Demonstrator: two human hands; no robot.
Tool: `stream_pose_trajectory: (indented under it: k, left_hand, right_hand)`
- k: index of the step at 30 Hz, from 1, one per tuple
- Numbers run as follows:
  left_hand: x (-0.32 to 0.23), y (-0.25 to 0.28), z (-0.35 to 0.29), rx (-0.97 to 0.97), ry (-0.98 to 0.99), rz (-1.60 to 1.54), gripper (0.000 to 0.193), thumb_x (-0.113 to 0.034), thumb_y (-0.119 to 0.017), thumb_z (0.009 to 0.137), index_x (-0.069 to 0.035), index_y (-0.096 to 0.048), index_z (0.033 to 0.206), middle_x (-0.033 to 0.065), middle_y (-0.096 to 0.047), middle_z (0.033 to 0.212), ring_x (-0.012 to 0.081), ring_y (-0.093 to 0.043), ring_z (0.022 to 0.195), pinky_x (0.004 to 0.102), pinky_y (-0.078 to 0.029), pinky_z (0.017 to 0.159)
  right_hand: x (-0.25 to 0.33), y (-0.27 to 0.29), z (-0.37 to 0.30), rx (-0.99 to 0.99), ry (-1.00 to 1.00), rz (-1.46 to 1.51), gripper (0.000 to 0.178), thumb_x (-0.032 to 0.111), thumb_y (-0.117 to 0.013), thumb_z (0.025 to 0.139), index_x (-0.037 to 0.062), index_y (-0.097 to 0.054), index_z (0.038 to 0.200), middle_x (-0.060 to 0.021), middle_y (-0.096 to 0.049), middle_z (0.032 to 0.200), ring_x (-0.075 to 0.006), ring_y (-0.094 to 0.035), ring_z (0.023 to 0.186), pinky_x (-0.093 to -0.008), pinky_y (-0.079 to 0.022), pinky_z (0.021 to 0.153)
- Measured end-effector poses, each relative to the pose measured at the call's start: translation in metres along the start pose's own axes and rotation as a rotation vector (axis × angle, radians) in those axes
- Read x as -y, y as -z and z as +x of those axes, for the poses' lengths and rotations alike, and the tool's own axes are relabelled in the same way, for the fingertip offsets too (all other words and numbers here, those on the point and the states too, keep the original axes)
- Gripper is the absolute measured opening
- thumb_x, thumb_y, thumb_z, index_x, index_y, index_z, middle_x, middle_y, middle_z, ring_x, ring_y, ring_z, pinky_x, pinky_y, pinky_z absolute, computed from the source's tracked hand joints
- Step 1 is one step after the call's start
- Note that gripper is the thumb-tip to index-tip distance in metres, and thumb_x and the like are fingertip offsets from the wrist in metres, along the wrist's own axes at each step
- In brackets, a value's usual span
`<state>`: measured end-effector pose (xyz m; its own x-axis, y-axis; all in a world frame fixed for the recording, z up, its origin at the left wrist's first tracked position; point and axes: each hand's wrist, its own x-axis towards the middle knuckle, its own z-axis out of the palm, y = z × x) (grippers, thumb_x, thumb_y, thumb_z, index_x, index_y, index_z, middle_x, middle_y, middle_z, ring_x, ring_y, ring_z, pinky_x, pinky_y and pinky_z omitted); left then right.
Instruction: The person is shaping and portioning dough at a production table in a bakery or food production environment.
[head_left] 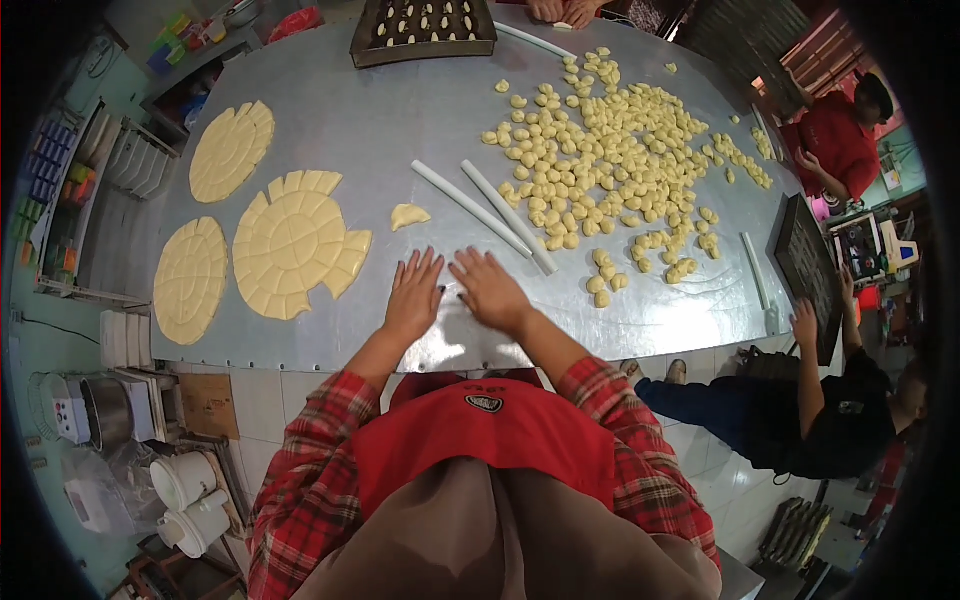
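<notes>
Both of my hands lie near the front edge of a metal table. My left hand is open, fingers stretched forward, palm down. My right hand is also open and flat beside it, its fingers slanting toward the left one. Just beyond my left hand sits a small loose piece of dough. Two white rods lie side by side past my right hand. Left of my hands is a flat dough round cut into sections, with some pieces gone from its right edge. Neither hand appears to hold anything.
Two more cut dough rounds lie at the left. Many small dough balls spread over the right half. A tray of shaped pieces stands at the back. At right, a person holds a dark tray.
</notes>
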<state>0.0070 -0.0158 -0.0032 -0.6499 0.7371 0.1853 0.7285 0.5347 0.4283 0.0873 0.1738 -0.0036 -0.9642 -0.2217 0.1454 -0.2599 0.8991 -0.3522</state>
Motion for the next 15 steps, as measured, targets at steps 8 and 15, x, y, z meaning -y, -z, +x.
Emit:
stream_pose_trajectory:
  k: [8,15]
  left_hand:
    - [-0.005,0.025,-0.062,-0.077,0.256,-0.287,0.031,-0.002,-0.062,0.082,-0.004,-0.052,0.112,0.0118,-0.058,0.103,0.0234,-0.058,0.09,0.0329,-0.046,0.085]
    - [-0.046,-0.004,-0.01,0.257,0.554,-1.153,0.021,-0.016,-0.055,0.095,-0.001,-0.061,0.107,0.0054,-0.066,0.088,0.0103,-0.059,0.075,0.0259,-0.048,0.069]
  right_hand:
    - [-0.004,0.018,-0.09,-0.009,-0.004,0.132,0.054,0.01,-0.063,0.079,0.0064,-0.049,0.131,-0.0134,-0.054,0.122,-0.0318,-0.054,0.109,-0.0428,-0.043,0.093]
    - [0.021,0.046,-0.045,-0.166,-0.163,0.648,0.026,0.01,-0.056,0.086,0.0069,-0.052,0.112,-0.0165,-0.058,0.101,-0.0369,-0.059,0.089,-0.0424,-0.049,0.073]
